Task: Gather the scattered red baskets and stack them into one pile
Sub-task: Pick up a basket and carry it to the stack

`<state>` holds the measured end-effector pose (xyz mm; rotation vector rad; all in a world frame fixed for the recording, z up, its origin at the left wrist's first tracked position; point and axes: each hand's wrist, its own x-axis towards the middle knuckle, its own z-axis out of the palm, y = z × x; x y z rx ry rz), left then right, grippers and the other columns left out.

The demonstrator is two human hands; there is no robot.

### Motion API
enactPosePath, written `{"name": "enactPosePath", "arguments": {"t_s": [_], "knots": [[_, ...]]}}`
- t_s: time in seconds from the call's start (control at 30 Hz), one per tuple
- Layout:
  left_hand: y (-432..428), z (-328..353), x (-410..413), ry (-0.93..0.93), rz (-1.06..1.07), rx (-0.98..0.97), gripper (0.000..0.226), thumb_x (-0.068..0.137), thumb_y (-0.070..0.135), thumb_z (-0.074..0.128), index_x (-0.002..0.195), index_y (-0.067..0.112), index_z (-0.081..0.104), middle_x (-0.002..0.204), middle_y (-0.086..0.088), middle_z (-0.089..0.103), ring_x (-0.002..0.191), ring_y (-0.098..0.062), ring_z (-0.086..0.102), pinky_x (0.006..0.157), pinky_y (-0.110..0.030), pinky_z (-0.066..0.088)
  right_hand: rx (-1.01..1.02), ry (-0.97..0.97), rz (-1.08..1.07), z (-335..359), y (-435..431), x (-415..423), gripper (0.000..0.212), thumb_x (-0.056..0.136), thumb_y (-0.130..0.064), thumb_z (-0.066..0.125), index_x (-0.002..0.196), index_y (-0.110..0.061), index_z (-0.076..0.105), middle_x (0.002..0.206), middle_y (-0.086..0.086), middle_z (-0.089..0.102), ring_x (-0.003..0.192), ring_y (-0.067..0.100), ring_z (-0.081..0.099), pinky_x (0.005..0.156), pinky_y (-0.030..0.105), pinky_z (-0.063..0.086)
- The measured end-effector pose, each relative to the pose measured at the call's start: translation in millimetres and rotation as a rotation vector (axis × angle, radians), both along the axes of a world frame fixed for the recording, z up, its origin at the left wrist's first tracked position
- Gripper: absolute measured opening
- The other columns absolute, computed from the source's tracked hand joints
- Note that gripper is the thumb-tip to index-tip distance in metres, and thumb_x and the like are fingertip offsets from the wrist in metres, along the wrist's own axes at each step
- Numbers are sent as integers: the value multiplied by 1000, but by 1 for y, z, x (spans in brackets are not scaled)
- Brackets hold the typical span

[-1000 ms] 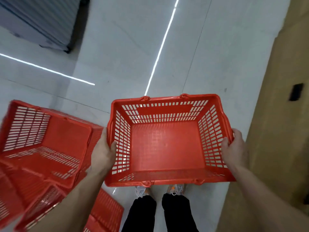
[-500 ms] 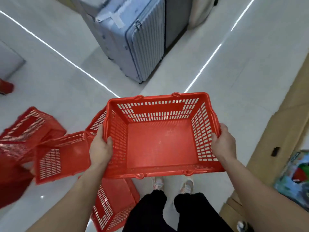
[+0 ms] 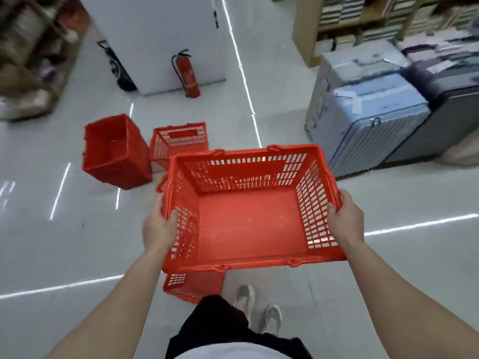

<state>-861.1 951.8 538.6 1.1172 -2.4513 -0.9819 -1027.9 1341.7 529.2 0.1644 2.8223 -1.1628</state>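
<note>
Head view shows us holding the red basket (image 3: 248, 224) level above the floor (image 3: 64, 242), left hand (image 3: 158, 229) and right hand (image 3: 346, 218) each curled over a short side rim, basket between them.

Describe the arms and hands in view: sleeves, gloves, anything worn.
Left hand and right hand are bare: no gloves, rings or watch show. Left forearm and right forearm are uncovered down to the frame's lower edge; no sleeve, band or marking is visible.
</note>
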Motion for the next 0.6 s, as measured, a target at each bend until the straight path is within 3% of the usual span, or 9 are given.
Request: {"name": "enactPosePath", "arguments": {"t_s": [0.1, 0.33, 0.6], "knots": [[-27, 15, 52, 45, 159, -5, 51, 88, 20, 64, 134, 35, 48, 109, 1, 70, 94, -25, 67, 85, -37, 50, -27, 30, 141, 16, -54, -4, 37, 94, -12, 58, 130, -15, 57, 115, 16, 69, 103, 38, 64, 92, 41, 48], [-91, 35, 157, 79, 459, 25, 49, 93, 29, 60, 139, 34, 44, 115, 2, 67, 95, -21, 65, 86, -41, 54, -38, 118, 443, 38, -187, 16, 35, 91, -10, 59, 126, -14, 59, 109, 14, 70, 100, 38, 64, 87, 40, 47], [-204, 29, 264, 134, 629, 61, 45, 95, 31, 60, 137, 38, 45, 109, 7, 66, 87, -16, 66, 78, -40, 56, -8, 155, 601, 40, -360, 73, 38, 93, -16, 59, 131, -13, 57, 114, 16, 70, 104, 38, 64, 90, 40, 48]]}}
